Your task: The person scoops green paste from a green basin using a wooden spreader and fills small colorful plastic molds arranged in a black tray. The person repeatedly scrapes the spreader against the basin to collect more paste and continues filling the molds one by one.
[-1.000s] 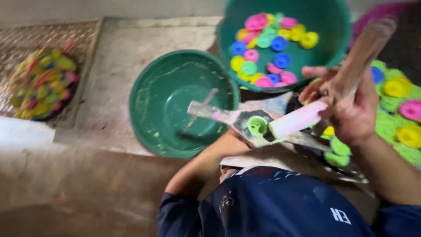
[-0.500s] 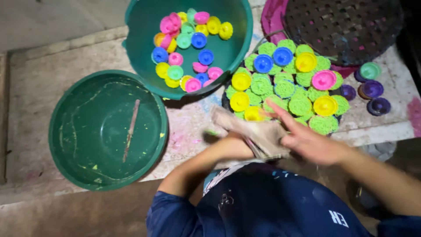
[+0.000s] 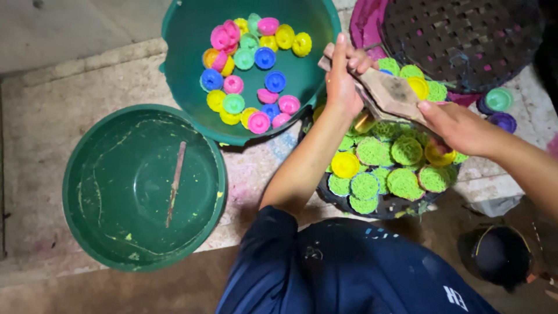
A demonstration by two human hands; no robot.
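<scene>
Head view: flat wooden press (image 3: pixel 390 93) held over dark tray (image 3: pixel 383 204) of green and yellow moulded pieces, long axis diagonal, upper-left to lower-right. Left hand (image 3: pixel 343 78) closed round upper end near teal basin (image 3: pixel 192 35) rim; right hand (image 3: pixel 456 125) gripping lower end. Empty green basin (image 3: pixel 87 192) with stick (image 3: pixel 175 182) well apart, left.

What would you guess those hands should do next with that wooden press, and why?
Probably squeeze it shut over the round tray: the left hand and right hand hold the wooden press right above the green cakes lying there.
</scene>
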